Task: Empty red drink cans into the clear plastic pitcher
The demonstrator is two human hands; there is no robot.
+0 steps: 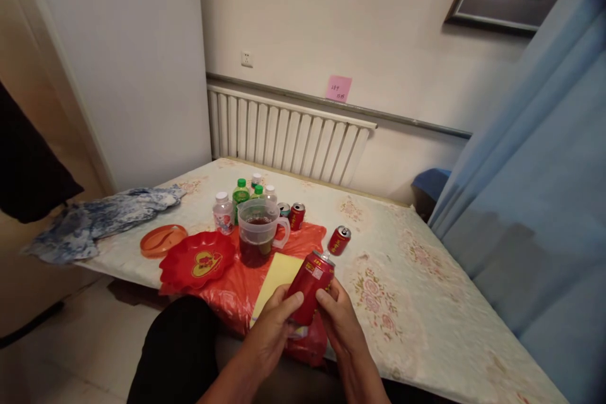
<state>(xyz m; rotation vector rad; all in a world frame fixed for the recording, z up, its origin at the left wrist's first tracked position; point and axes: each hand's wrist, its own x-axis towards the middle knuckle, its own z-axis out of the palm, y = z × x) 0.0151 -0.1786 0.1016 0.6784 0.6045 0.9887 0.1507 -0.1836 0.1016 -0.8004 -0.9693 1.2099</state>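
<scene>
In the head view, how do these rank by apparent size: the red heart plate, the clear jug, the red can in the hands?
1. red heart plate
2. clear jug
3. red can, though it is nearest the camera, so unsure against the jug.

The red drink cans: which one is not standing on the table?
The red drink can held in both hands, left hand and right hand; it is tilted above the yellow sheet. The others stand farther back.
</scene>
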